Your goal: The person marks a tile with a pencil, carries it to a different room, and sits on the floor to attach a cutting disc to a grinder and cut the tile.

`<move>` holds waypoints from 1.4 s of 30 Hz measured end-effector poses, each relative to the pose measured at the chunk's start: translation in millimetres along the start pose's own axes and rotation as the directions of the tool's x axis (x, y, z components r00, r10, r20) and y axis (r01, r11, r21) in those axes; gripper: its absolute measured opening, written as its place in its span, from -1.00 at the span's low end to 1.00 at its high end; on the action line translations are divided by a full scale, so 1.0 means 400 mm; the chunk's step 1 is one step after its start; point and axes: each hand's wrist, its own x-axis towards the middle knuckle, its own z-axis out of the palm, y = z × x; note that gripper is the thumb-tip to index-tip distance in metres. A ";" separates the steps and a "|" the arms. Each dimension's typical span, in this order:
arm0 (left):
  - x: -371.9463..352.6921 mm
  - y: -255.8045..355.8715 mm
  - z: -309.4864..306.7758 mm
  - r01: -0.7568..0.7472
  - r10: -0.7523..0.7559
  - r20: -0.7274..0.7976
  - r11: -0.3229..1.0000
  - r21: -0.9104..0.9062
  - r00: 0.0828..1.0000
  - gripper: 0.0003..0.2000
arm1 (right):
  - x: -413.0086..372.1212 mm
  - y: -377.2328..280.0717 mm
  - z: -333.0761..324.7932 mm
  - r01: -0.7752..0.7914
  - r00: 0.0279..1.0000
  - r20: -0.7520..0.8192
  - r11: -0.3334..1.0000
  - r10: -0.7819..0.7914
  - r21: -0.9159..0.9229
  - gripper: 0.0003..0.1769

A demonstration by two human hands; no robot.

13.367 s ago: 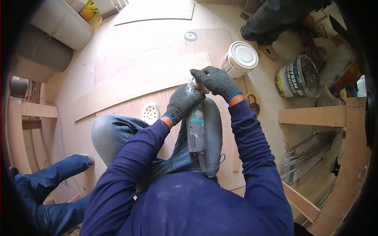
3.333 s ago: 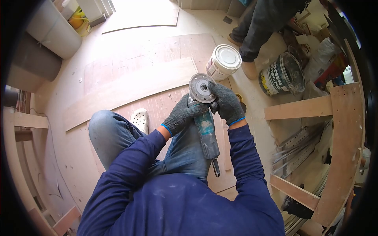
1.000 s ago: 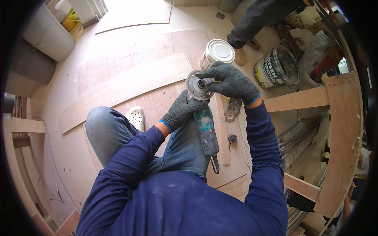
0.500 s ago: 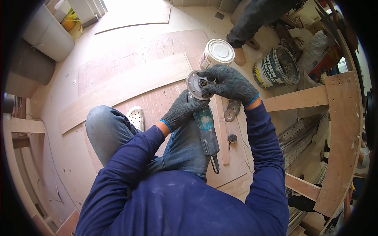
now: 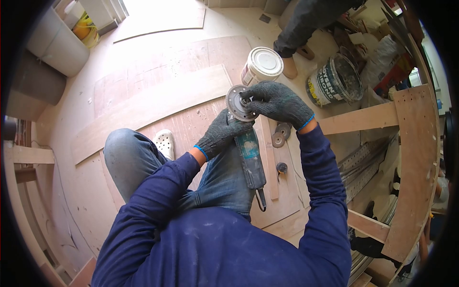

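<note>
An angle grinder (image 5: pixel 249 158) with a teal and dark body lies along my right thigh, its cord end toward me. My left hand (image 5: pixel 224 134), in a dark grey knit glove, is wrapped round the grinder near its head. A round metal cutting disc (image 5: pixel 235 106) with small holes sits on the head, facing up. My right hand (image 5: pixel 282 101), gloved alike, has its fingers closed at the disc's centre, round the locking nut (image 5: pixel 245 101). The fingers partly hide the nut and the disc's right side.
Loose grinding discs (image 5: pixel 280 136) and a small dark round object (image 5: pixel 281 168) lie to the right. Beyond stand a white lidded tub (image 5: pixel 264 63) and a paint bucket (image 5: pixel 332 82). Another person's leg (image 5: pixel 306 28) is behind them. A wooden frame (image 5: pixel 413 158) borders the right.
My right hand's fingers have turned and drawn closer together over the disc's centre. My left hand and the grinder stay in place.
</note>
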 end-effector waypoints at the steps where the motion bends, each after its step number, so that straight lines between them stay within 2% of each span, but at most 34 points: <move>1: 0.000 0.001 0.001 0.000 0.000 0.002 1.000 0.001 1.000 -0.50 | -0.001 -0.005 -0.002 -0.001 1.000 -0.002 1.000 0.001 0.000 -0.46; 4: -0.001 0.004 0.002 0.009 -0.009 0.000 1.000 -0.008 1.000 -0.50 | -0.005 -0.017 -0.005 -0.063 0.998 -0.032 0.994 0.060 -0.088 -0.49; 6: -0.001 0.006 0.002 0.012 -0.012 -0.002 1.000 0.009 1.000 -0.51 | -0.007 -0.012 -0.001 -0.001 1.000 -0.014 0.997 0.003 0.076 -0.53; 7: -0.001 0.004 0.001 0.012 -0.012 -0.002 1.000 0.009 1.000 -0.51 | -0.006 -0.007 0.001 -0.001 1.000 -0.014 0.997 0.002 0.076 -0.53; 9: 0.000 0.002 -0.001 0.017 -0.017 0.010 1.000 -0.003 1.000 -0.49 | -0.004 0.004 0.006 -0.011 1.000 -0.020 0.992 0.009 -0.127 -0.48; 10: 0.000 0.001 -0.001 0.017 -0.017 0.010 1.000 -0.002 1.000 -0.49 | -0.004 -0.008 -0.001 -0.011 1.000 -0.020 0.992 0.009 -0.127 -0.48; 12: 0.000 -0.002 0.001 -0.005 0.005 0.007 1.000 -0.023 1.000 -0.47 | -0.011 -0.034 -0.020 -0.118 0.993 0.017 0.987 0.121 -0.107 -0.46; 13: 0.000 -0.001 0.000 -0.005 0.005 0.007 1.000 -0.023 1.000 -0.47 | -0.013 -0.043 -0.023 -0.118 0.993 0.018 0.987 0.120 -0.107 -0.46; 15: -0.001 -0.001 0.001 -0.007 0.007 0.001 1.000 -0.003 1.000 -0.46 | -0.017 -0.055 -0.022 -0.097 0.995 0.012 0.993 0.097 0.069 -0.60; 16: -0.001 -0.002 0.002 -0.006 0.006 0.003 1.000 -0.003 1.000 -0.46 | -0.020 -0.046 -0.015 -0.099 0.995 0.012 0.993 0.098 0.070 -0.60; 18: 0.001 -0.003 0.000 0.003 -0.003 0.002 1.000 0.007 1.000 -0.48 | -0.021 -0.019 0.003 -0.051 0.999 -0.023 0.993 0.049 -0.103 -0.64; 19: 0.001 -0.003 0.001 0.002 -0.002 0.003 1.000 0.008 1.000 -0.48 | -0.021 -0.022 -0.009 -0.051 0.999 -0.024 0.993 0.048 -0.103 -0.64; 21: -0.001 -0.002 0.004 -0.011 0.011 -0.004 1.000 0.000 1.000 -0.50 | -0.022 -0.032 -0.041 -0.102 0.987 0.076 0.910 0.144 -0.401 -0.59; 22: -0.002 -0.003 0.003 -0.011 0.011 -0.004 1.000 0.000 1.000 -0.50 | -0.023 -0.029 -0.036 -0.102 0.987 0.075 0.910 0.144 -0.401 -0.59; 24: -0.003 -0.004 0.003 -0.007 0.008 -0.008 1.000 0.012 1.000 -0.51 | -0.027 -0.018 -0.019 -0.020 0.999 -0.049 0.980 0.010 -0.199 -0.67; 25: -0.002 -0.003 0.004 -0.008 0.008 -0.008 1.000 0.012 1.000 -0.51 | -0.026 -0.021 -0.010 -0.020 0.999 -0.049 0.980 0.011 -0.200 -0.67; 27: -0.002 -0.001 0.004 -0.003 0.004 -0.011 0.999 0.052 1.000 -0.51 | -0.019 -0.031 0.009 -0.001 0.996 -0.094 0.997 -0.006 -0.077 -0.76; 28: -0.001 -0.004 0.003 -0.004 0.004 -0.011 0.999 0.053 1.000 -0.51 | -0.017 -0.038 0.001 -0.001 0.995 -0.095 0.997 -0.007 -0.077 -0.76; 30: -0.001 -0.010 0.002 0.004 -0.004 -0.010 1.000 0.018 1.000 -0.50 | -0.012 -0.055 -0.024 -0.130 0.987 0.035 0.902 0.159 -0.412 -0.74; 34: -0.005 -0.001 0.000 0.036 -0.033 -0.034 0.996 0.077 0.999 -0.50 | -0.014 -0.034 -0.016 -0.085 0.996 0.004 0.952 0.090 -0.294 -0.75; 36: -0.010 0.009 0.006 0.028 -0.022 -0.045 0.991 0.134 0.999 -0.51 | -0.015 -0.036 0.020 0.080 0.966 -0.242 0.995 -0.093 -0.063 -0.75; 37: -0.008 0.003 0.006 0.028 -0.022 -0.046 0.991 0.134 0.999 -0.51 | -0.017 -0.038 0.010 0.081 0.966 -0.241 0.995 -0.094 -0.062 -0.75; 38: -0.006 -0.002 0.005 0.020 -0.013 -0.053 0.991 0.129 0.999 -0.49 | -0.018 -0.040 -0.009 -0.031 0.996 -0.084 0.965 0.009 -0.262 -0.73; 39: -0.005 -0.007 0.003 0.012 -0.005 -0.060 0.992 0.125 0.998 -0.47 | -0.019 -0.039 -0.021 -0.105 0.988 0.049 0.880 0.144 -0.463 -0.71; 40: -0.008 -0.003 0.003 0.013 -0.005 -0.060 0.992 0.126 0.998 -0.47 | -0.019 -0.033 -0.023 -0.105 0.989 0.048 0.881 0.143 -0.462 -0.71; 42: -0.011 0.004 0.006 0.033 -0.020 -0.087 0.986 0.162 0.996 -0.48 | -0.021 -0.020 -0.025 -0.096 0.994 0.009 0.938 0.105 -0.332 -0.67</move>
